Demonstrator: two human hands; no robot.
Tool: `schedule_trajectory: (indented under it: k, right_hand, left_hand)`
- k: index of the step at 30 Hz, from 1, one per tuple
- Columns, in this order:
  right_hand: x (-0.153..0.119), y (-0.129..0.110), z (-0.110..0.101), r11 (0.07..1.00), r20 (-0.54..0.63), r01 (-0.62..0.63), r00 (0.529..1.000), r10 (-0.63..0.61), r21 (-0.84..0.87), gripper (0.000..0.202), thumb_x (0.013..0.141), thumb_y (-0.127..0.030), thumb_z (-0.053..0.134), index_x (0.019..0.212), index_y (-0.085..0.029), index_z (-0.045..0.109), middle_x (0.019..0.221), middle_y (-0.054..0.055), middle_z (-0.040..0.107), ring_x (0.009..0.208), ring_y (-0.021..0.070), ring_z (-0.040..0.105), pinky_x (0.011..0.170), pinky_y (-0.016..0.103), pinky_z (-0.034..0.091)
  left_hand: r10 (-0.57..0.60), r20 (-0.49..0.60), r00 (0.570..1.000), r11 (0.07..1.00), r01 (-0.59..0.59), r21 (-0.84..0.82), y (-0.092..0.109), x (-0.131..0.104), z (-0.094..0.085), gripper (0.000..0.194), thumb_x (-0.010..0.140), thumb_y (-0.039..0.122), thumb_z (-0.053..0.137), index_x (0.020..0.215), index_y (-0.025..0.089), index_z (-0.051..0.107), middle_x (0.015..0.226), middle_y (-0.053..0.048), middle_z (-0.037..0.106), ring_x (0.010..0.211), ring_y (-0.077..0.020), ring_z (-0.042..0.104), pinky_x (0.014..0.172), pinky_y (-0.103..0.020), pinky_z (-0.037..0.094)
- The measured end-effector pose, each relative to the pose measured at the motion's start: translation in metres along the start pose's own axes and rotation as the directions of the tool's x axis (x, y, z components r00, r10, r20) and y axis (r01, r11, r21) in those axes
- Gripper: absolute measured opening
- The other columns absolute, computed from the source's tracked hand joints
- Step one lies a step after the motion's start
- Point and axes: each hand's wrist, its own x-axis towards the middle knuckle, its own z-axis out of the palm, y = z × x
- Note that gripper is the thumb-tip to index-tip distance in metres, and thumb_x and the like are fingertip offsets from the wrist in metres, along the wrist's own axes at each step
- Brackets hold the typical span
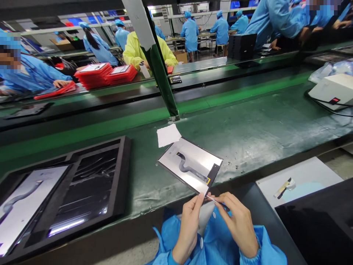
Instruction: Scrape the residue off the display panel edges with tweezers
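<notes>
A display panel (190, 162) with a silvery back and a grey curved ribbon cable (190, 169) lies tilted at the near edge of the green bench. My left hand (191, 221) pinches its near corner between thumb and fingers. Close beside it, my right hand (234, 219) grips a thin pointed tool (220, 202), its tip at that same corner. What the tip touches is too small to make out. A stack of white paper pieces (168, 135) sits against the panel's far corner.
At left, a black foam tray (125, 176) holds more panels. A green post (162, 81) rises beyond the paper. Small black scraps (237, 162) lie right of the panel. A white box with cables (333, 90) stands far right; a white board (309, 176) lies near right. People work across the line.
</notes>
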Motion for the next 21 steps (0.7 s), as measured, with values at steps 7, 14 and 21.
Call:
schedule_trajectory:
  k: [7,14,21]
  right_hand:
    - [0.0087,0.0056,0.0041,0.406,0.465,-0.717,0.685,0.561,0.566,0.049,0.056,-0.059,0.088,0.065,-0.016,0.067,0.049,-0.007,0.045,0.044,0.0046,0.029,0.040,0.019,0.018]
    - [0.0080,-0.0012,0.0093,0.182,0.575,-0.754,0.612,0.544,0.631,0.055,0.050,-0.057,0.091,0.069,-0.016,0.061,0.064,-0.005,0.049,0.045,0.0010,0.025,0.037,0.016,0.010]
    - [0.0039,-0.0010,0.0030,0.352,0.385,-0.659,0.706,0.595,0.665,0.056,0.055,-0.062,0.088,0.077,-0.017,0.064,0.063,-0.005,0.053,0.046,0.0035,0.032,0.039,0.017,0.016]
  left_hand:
    - [-0.014,-0.010,1.000,1.000,0.014,0.018,-0.0026,0.0005,-0.0014,0.055,0.068,0.066,0.076,0.085,0.014,0.083,0.093,-0.014,0.080,0.093,-0.0318,0.074,0.088,-0.038,0.056]
    - [0.009,-0.016,1.000,1.000,-0.009,0.012,-0.0012,-0.0008,-0.0014,0.052,0.070,0.065,0.076,0.079,0.014,0.081,0.090,-0.013,0.080,0.091,-0.0310,0.073,0.087,-0.038,0.056]
    - [0.006,-0.016,1.000,1.000,-0.006,0.025,-0.0018,-0.0013,-0.0015,0.051,0.070,0.064,0.077,0.082,0.014,0.081,0.093,-0.013,0.079,0.095,-0.0296,0.071,0.088,-0.035,0.054]
